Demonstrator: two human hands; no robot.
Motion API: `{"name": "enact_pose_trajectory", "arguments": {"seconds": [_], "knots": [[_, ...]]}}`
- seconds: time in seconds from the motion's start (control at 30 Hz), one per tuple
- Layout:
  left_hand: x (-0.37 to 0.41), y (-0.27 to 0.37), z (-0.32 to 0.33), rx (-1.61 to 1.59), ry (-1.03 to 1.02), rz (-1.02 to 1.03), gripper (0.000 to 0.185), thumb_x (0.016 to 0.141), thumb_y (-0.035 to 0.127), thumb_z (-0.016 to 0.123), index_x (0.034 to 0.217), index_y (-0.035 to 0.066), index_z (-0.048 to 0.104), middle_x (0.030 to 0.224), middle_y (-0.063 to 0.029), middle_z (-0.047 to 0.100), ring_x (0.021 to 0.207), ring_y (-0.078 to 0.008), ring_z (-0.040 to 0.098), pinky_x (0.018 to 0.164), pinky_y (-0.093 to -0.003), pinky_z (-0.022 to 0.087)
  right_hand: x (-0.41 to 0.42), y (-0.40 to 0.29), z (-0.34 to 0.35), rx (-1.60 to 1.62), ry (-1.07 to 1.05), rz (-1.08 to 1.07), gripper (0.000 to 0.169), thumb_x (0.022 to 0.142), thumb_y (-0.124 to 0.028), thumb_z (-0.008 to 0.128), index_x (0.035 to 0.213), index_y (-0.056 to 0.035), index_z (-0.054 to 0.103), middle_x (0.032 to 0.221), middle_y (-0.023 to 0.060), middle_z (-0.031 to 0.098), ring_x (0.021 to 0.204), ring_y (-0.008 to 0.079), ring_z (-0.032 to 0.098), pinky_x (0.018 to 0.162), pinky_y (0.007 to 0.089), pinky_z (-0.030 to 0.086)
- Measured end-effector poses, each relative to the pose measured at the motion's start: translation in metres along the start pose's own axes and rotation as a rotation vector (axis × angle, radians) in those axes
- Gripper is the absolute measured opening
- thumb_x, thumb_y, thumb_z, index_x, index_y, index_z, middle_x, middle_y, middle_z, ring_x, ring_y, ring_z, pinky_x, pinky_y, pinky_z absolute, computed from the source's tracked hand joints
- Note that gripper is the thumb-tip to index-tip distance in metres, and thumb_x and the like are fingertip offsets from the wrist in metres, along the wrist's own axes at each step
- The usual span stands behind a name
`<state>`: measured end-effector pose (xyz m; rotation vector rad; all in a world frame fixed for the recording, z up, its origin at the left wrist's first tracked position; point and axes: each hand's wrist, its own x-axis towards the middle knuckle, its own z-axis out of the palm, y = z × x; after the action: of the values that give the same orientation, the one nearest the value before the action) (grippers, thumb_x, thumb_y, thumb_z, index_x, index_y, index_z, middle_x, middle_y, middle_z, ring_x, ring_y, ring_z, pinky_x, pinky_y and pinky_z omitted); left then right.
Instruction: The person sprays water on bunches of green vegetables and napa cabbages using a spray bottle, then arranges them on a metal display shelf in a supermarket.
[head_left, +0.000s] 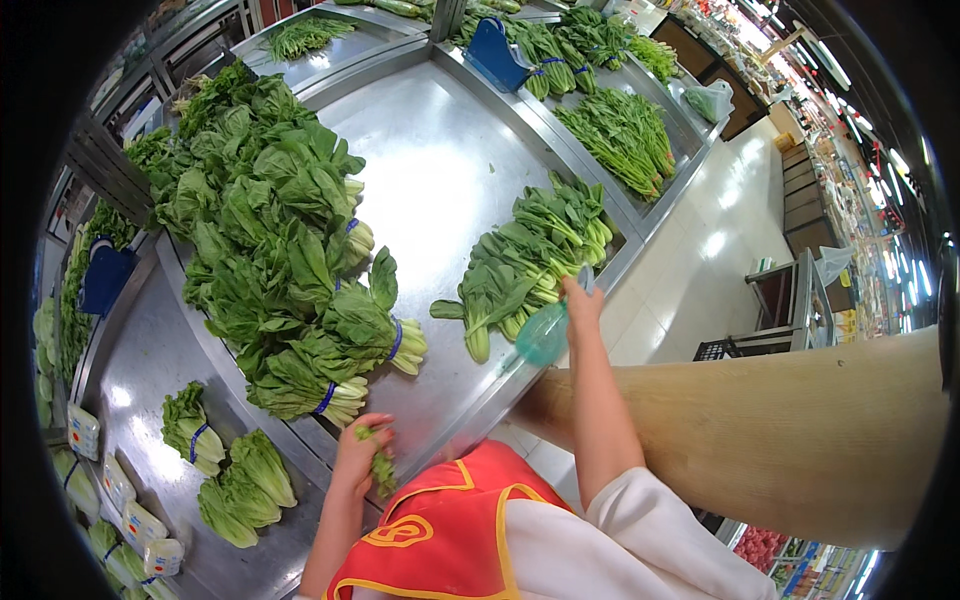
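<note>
Near the front rail of the metal display, my right hand grips a spray bottle with a translucent green body and a grey top. Just past the bottle lies a pile of bok choy, stalks turned towards the rail. My left hand is closed around some small pieces of green leaf. It is low beside the front edge, below a leafy bunch tied with a blue band. That bunch lies at the near end of a large heap of leafy greens.
Left, a lower bay holds lettuce heads and white packets. Long-stemmed greens lie beyond a metal divider with a blue holder. A thick round wooden-looking column stands close on my right, beside the tiled aisle.
</note>
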<state>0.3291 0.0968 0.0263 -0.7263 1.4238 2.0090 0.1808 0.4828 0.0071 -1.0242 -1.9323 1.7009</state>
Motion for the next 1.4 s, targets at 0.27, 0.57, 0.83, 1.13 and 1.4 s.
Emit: {"name": "enact_pose_trajectory", "arguments": {"seconds": [0.27,0.57,0.83,1.13,1.4], "knots": [[0.149,-0.031,0.113,1.016,0.097,0.387,0.038,0.076,0.03,0.073,0.102,0.007,0.061,0.085,-0.0161,0.067,0.077,-0.0351,0.064,0.069,-0.0433,0.05,-0.121,0.028,-0.013,0.092,-0.227,0.109,0.015,0.081,-0.012,0.065,0.092,-0.0027,0.06,0.084,0.0041,0.061,0.083,0.0148,0.058,0.078,0.0279,0.044],[0.209,0.008,0.204,1.423,0.081,0.831,0.028,0.074,0.027,0.073,0.093,0.012,0.059,0.086,-0.0105,0.062,0.076,-0.0314,0.064,0.063,-0.0435,0.05,-0.139,0.005,-0.049,0.096,-0.341,0.172,0.016,0.084,-0.01,0.065,0.097,-0.0036,0.06,0.088,0.0008,0.061,0.077,0.0071,0.053,0.068,0.0222,0.042],[0.258,0.072,0.182,0.446,0.385,0.592,0.048,0.078,0.021,0.072,0.118,0.001,0.054,0.086,-0.0175,0.067,0.075,-0.0271,0.063,0.072,-0.0378,0.049,-0.144,0.006,-0.059,0.101,-0.37,0.218,0.016,0.084,-0.011,0.066,0.096,-0.0033,0.06,0.087,0.0001,0.06,0.079,0.0074,0.053,0.07,0.0228,0.043],[0.207,-0.029,0.165,1.18,-0.046,0.174,0.059,0.073,0.054,0.069,0.101,0.002,0.065,0.091,-0.0209,0.068,0.089,-0.0372,0.065,0.076,-0.043,0.05,-0.147,0.007,-0.053,-0.012,-0.482,0.155,0.019,0.083,-0.015,0.067,0.097,-0.0051,0.06,0.086,-0.0022,0.058,0.078,0.0064,0.05,0.07,0.0219,0.041],[0.21,-0.051,0.174,0.598,0.01,0.068,0.044,0.076,0.042,0.067,0.093,0.002,0.064,0.091,-0.0216,0.067,0.089,-0.0364,0.066,0.075,-0.0417,0.051,-0.13,-0.001,-0.039,-0.062,-0.461,0.107,0.013,0.084,-0.011,0.063,0.092,-0.0017,0.059,0.08,-0.001,0.058,0.072,0.0058,0.052,0.065,0.0221,0.043]]}}
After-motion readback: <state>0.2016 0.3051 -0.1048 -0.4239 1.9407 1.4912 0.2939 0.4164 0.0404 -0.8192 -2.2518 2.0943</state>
